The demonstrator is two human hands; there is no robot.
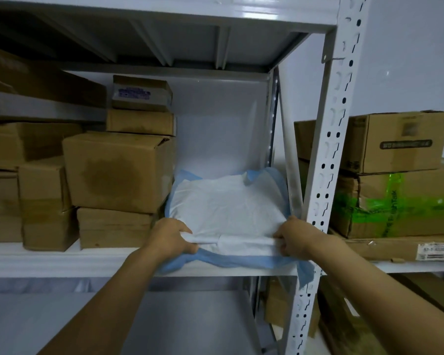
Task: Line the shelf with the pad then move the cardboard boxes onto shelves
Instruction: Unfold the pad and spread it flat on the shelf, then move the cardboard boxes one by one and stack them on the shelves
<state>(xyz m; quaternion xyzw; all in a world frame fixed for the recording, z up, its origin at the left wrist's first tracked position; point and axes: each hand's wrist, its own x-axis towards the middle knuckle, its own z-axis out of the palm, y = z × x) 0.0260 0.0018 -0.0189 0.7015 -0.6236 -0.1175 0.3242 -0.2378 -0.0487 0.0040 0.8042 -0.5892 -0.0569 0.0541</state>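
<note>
A white pad [228, 208] with a blue border lies crumpled on the right part of the white shelf [62, 260]. Its front edge is folded over and its blue rim hangs past the shelf's front lip. My left hand [171, 238] grips the folded front edge at its left end. At the right end my right hand [296, 238] pinches the same edge. Several brown cardboard boxes [118, 170] are stacked on the shelf just left of the pad, one with a dark stain.
A white perforated upright [326, 162] stands right of the pad. Beyond it another shelf holds more cardboard boxes [395, 142], one wrapped in green tape. A lower shelf [164, 316] lies below. The shelf above [164, 14] roofs the bay.
</note>
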